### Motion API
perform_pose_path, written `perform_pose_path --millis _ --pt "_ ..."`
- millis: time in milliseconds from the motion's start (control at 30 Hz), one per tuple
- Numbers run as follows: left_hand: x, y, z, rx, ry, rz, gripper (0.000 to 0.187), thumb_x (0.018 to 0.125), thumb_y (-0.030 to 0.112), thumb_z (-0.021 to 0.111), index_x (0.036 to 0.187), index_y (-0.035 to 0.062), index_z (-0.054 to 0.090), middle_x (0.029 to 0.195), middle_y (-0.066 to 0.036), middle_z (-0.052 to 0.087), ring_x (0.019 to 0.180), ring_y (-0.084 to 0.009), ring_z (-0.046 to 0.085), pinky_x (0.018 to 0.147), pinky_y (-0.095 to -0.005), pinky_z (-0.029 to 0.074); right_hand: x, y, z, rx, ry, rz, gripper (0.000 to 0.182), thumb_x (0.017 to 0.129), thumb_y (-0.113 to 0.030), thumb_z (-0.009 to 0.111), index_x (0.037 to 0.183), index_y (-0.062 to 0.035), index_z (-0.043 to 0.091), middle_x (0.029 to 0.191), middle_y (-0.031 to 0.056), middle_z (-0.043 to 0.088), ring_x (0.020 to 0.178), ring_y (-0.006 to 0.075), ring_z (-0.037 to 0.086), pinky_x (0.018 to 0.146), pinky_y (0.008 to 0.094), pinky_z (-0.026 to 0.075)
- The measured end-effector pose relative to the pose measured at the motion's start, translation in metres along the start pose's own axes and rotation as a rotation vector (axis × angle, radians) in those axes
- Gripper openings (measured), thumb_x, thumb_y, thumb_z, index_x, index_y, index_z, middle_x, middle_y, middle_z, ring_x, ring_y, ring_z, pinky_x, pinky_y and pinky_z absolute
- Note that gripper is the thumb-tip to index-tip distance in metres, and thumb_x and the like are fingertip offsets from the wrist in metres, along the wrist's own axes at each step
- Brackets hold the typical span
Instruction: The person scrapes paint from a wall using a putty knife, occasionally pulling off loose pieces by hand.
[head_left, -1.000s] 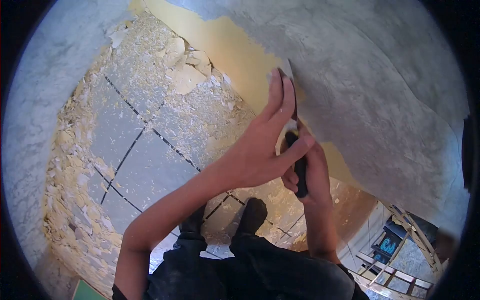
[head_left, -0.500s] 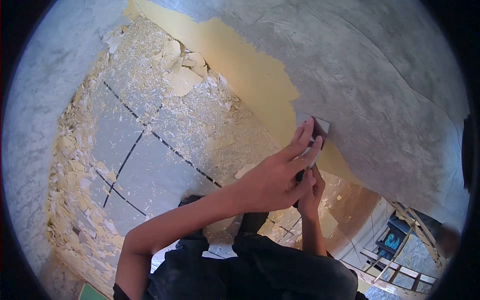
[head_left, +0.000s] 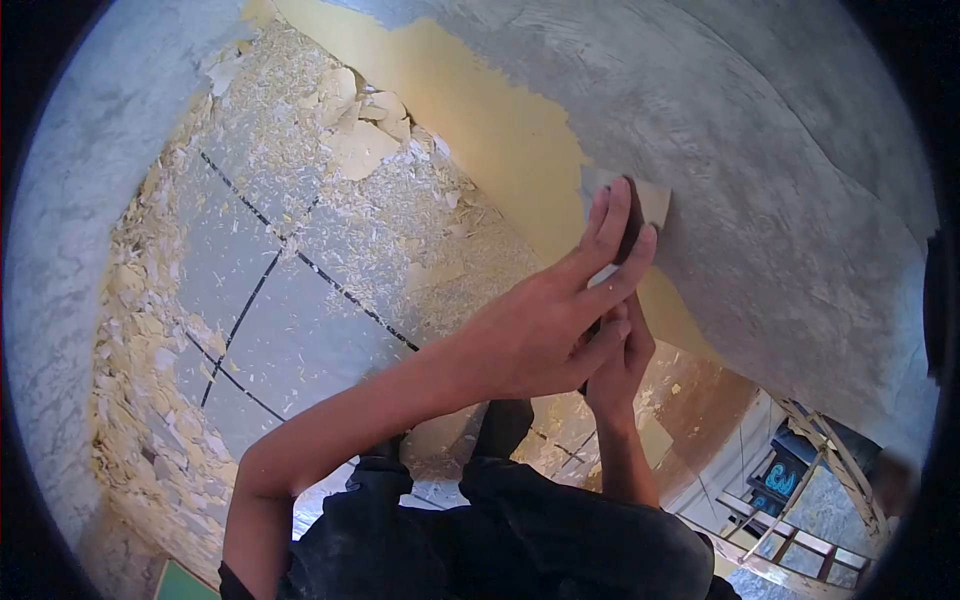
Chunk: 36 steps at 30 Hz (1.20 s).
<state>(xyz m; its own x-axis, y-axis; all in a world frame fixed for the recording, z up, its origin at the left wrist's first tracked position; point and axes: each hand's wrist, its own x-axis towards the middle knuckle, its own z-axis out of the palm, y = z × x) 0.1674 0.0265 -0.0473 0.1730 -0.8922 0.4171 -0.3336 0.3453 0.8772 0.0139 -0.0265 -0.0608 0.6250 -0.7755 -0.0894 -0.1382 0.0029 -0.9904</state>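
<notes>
Both of my hands are on a wide-bladed scraper (head_left: 655, 203) set against the wall (head_left: 740, 190), at the border of the yellow paint (head_left: 490, 120) and bare grey plaster. My left hand (head_left: 545, 325) reaches across with its fingers pressed on the scraper near the blade. Below it, my right hand (head_left: 622, 375) is wrapped round the handle, which is mostly hidden behind my left hand. The remaining yellow paint forms a strip along the bottom of the wall.
Paint flakes (head_left: 150, 400) litter the grey floor (head_left: 320, 350) and pile up along the left wall. Larger peeled pieces (head_left: 365, 145) lie near the far corner. A wooden ladder (head_left: 800, 550) lies at lower right beside a dark box (head_left: 780, 480). A green edge shows at lower left.
Both hands have moved up along the wall with the scraper. Its blade now sits higher, and more of it shows past my left fingers.
</notes>
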Motion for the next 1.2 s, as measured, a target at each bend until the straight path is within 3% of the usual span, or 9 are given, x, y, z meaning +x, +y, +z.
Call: perform_pose_path --millis 167,200,333,400,667,867,1033,1100,1200 --pt "0.001 0.007 0.003 0.006 -0.071 0.050 0.072 0.084 0.009 0.058 0.146 -0.0042 0.024 0.152 -0.035 0.008 0.140 -0.0538 0.014 0.111 -0.0493 0.030 -0.019 -0.008 0.009 0.004 0.216 0.164 0.047 0.103 -0.027 0.045 0.138 0.0035 0.044 0.100 0.0013 0.060 0.074 0.0044 0.051 0.060 0.0193 0.042" --pt "0.001 0.004 0.006 0.004 -0.025 0.047 0.072 0.084 0.009 0.058 0.145 -0.0058 0.024 0.151 -0.036 0.008 0.140 -0.0537 0.014 0.111 -0.0495 0.030 -0.016 -0.014 0.002 -0.201 0.120 0.026 0.046 0.102 -0.021 0.041 0.139 0.0066 0.042 0.127 0.0116 0.056 0.106 0.0145 0.054 0.089 0.0284 0.046" --pt "-0.002 0.004 0.005 -0.019 -0.035 0.040 0.071 0.084 0.011 0.058 0.143 -0.0100 0.024 0.150 -0.039 0.007 0.139 -0.0538 0.015 0.111 -0.0499 0.030 -0.022 -0.014 0.010 -0.165 0.142 0.125 0.045 0.101 -0.021 0.044 0.136 0.0067 0.045 0.123 0.0104 0.058 0.103 0.0142 0.055 0.087 0.0290 0.046" --pt "-0.001 0.005 0.003 0.022 -0.066 0.079 0.072 0.084 0.011 0.059 0.142 -0.0108 0.023 0.150 -0.039 0.008 0.139 -0.0538 0.015 0.111 -0.0499 0.030 -0.029 -0.006 0.015 -0.034 0.275 0.122 0.046 0.102 -0.023 0.046 0.140 0.0026 0.041 0.106 0.0016 0.059 0.081 0.0043 0.052 0.063 0.0194 0.043" --pt "-0.002 0.002 0.000 0.053 -0.061 0.105 0.073 0.083 0.011 0.059 0.142 -0.0109 0.023 0.150 -0.039 0.008 0.139 -0.0547 0.017 0.111 -0.0495 0.030 -0.018 -0.005 0.017 0.017 0.223 0.146 0.046 0.101 -0.019 0.048 0.141 0.0028 0.041 0.114 0.0027 0.057 0.087 0.0064 0.053 0.068 0.0199 0.045" --pt "0.000 0.004 0.009 0.065 0.058 0.036 0.075 0.083 0.014 0.059 0.143 -0.0111 0.021 0.149 -0.041 0.008 0.138 -0.0562 0.016 0.112 -0.0508 0.027 -0.008 -0.008 0.011 -0.323 0.088 -0.099 0.048 0.102 -0.021 0.047 0.143 0.0020 0.038 0.115 0.0030 0.057 0.089 0.0062 0.053 0.070 0.0198 0.045" --pt "-0.001 -0.001 0.010 0.062 0.001 0.078 0.081 0.084 0.016 0.060 0.145 -0.0112 0.014 0.148 -0.042 0.006 0.138 -0.0580 0.011 0.113 -0.0512 0.024 -0.013 -0.009 0.007 -0.052 0.170 0.223 0.047 0.103 -0.021 0.043 0.143 0.0036 0.038 0.122 0.0051 0.056 0.092 0.0093 0.056 0.073 0.0213 0.047" --pt "0.001 0.002 0.011 0.046 0.019 0.066 0.082 0.084 0.017 0.060 0.145 -0.0109 0.013 0.148 -0.042 0.005 0.138 -0.0580 0.011 0.113 -0.0515 0.024 -0.002 -0.007 0.003 -0.417 0.059 -0.104 0.047 0.103 -0.019 0.043 0.144 0.0028 0.037 0.129 0.0090 0.054 0.105 0.0151 0.056 0.083 0.0254 0.048" --pt "0.001 0.007 0.006 0.040 -0.039 0.073 0.083 0.084 0.017 0.061 0.146 -0.0105 0.012 0.148 -0.043 0.003 0.138 -0.0583 0.009 0.113 -0.0522 0.023 0.010 -0.010 0.008 -0.356 0.049 -0.103 0.048 0.102 -0.019 0.044 0.145 0.0026 0.035 0.132 0.0091 0.052 0.107 0.0153 0.055 0.084 0.0256 0.047"
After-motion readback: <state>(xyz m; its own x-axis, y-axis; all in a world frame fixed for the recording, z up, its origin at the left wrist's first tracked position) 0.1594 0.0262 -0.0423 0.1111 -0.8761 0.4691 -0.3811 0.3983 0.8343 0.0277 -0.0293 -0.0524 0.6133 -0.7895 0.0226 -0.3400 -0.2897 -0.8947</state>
